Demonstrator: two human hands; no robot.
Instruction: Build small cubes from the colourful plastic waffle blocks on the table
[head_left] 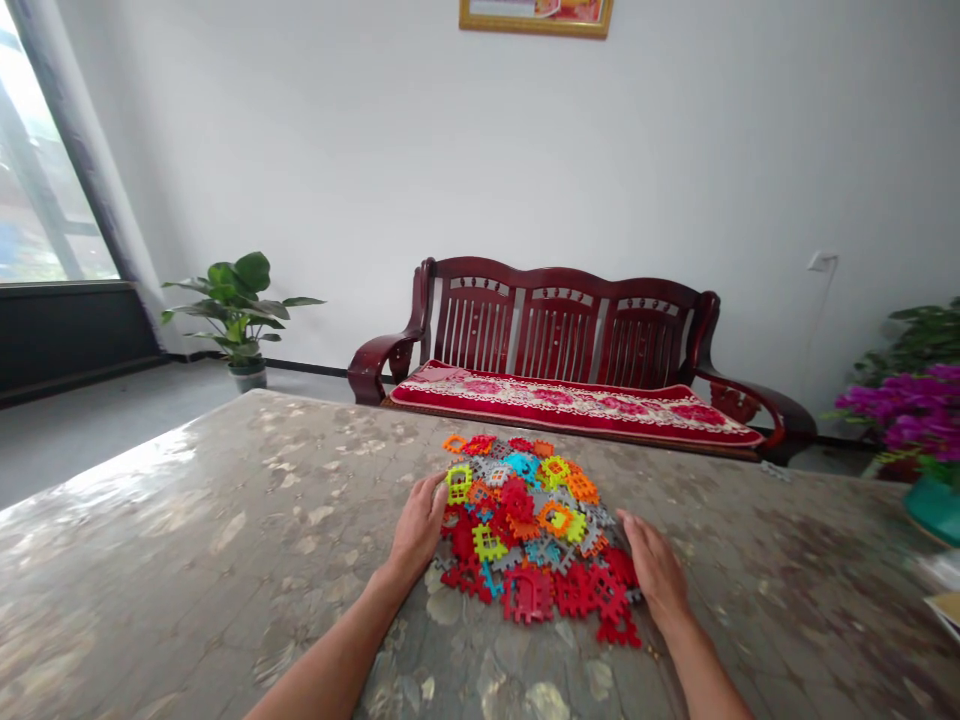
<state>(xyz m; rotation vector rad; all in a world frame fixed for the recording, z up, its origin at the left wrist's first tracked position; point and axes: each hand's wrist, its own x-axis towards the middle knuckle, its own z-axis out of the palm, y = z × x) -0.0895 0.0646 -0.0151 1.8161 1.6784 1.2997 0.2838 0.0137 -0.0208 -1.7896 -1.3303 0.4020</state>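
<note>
A heap of flat plastic interlocking tiles (536, 520), red, orange, yellow-green, blue and grey, lies on the table (225, 540). My left hand (420, 525) rests against the left side of the heap, fingers stretched along its edge and touching a yellow-green tile. My right hand (656, 570) lies against the right side, fingers extended toward the red pieces at the front. Both hands cup the heap from the sides and neither holds a piece.
A dark red wooden bench (570, 350) with a red patterned cushion stands behind the table. A potted green plant (240, 315) is at the back left by the window. Purple flowers in a teal pot (919, 430) stand at the right edge.
</note>
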